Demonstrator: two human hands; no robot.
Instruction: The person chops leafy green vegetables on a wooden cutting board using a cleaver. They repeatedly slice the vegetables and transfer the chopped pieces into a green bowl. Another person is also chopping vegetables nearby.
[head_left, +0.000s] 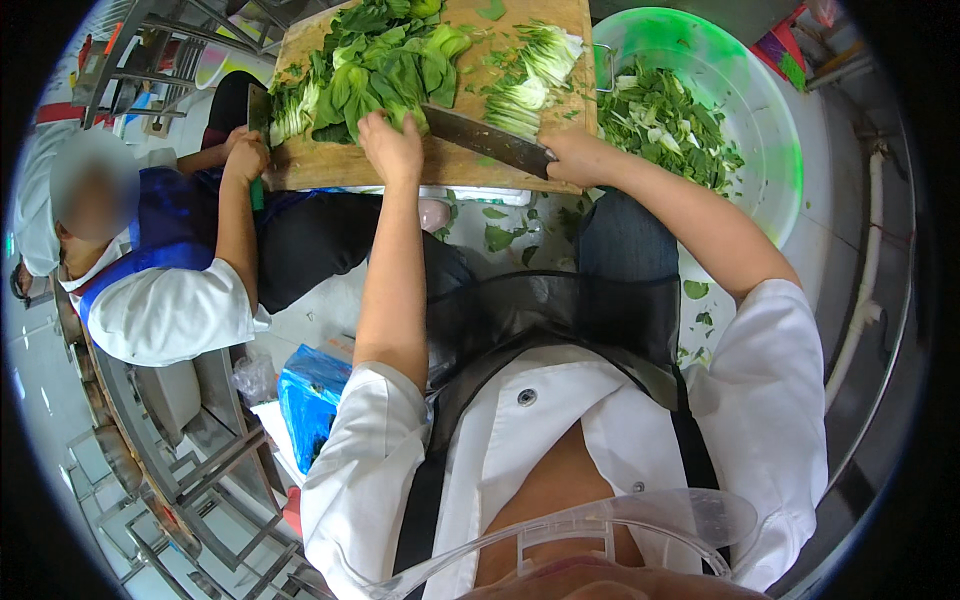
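Observation:
My right hand (581, 157) grips a cleaver (487, 139) by its handle end, and the broad blade points left across a wooden cutting board (465, 169). The blade's far end meets a head of green bok choy (411, 120). My left hand (391, 146) rests on that bok choy, fingers curled over it close to the blade. A heap of whole bok choy (375, 71) lies beyond my left hand. To the right of the cleaver, cut bok choy stems (532, 82) lie on the board in sliced rows.
A large round plastic tub (772, 135) holding chopped greens (667, 124) stands right of the board. At left, a seated co-worker (172, 225) grips another cleaver (259, 112) at the board's edge. Leaf scraps (502, 236) litter the floor. A blue plastic bag (311, 397) sits at lower left.

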